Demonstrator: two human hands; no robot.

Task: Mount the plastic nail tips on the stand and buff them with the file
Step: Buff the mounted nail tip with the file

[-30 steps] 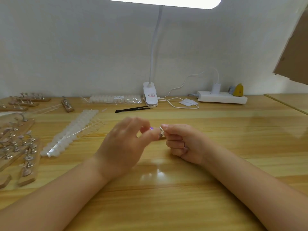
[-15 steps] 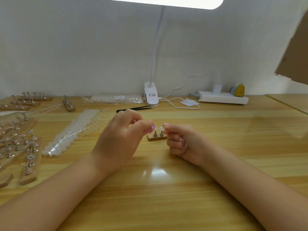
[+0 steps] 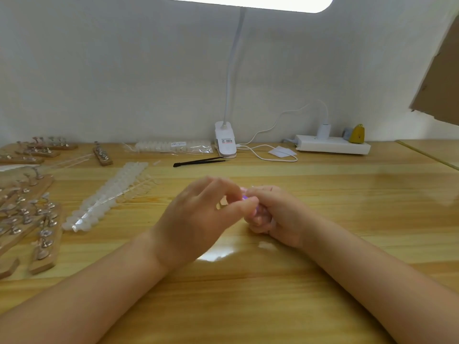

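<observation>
The left hand (image 3: 198, 219) has closed in on the right hand (image 3: 275, 214); fingertips of both now pinch together, hiding the stand seen between them half a second ago. A tip is probably being seated. Spare tips (image 3: 106, 197) lie left of the hands on the worktop (image 3: 248, 306).

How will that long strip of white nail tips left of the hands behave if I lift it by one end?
The strip of nail tips is long, thin and translucent, so it would probably sag and feel very light. Its glossy clear wrapping may slip between fingers.
</observation>
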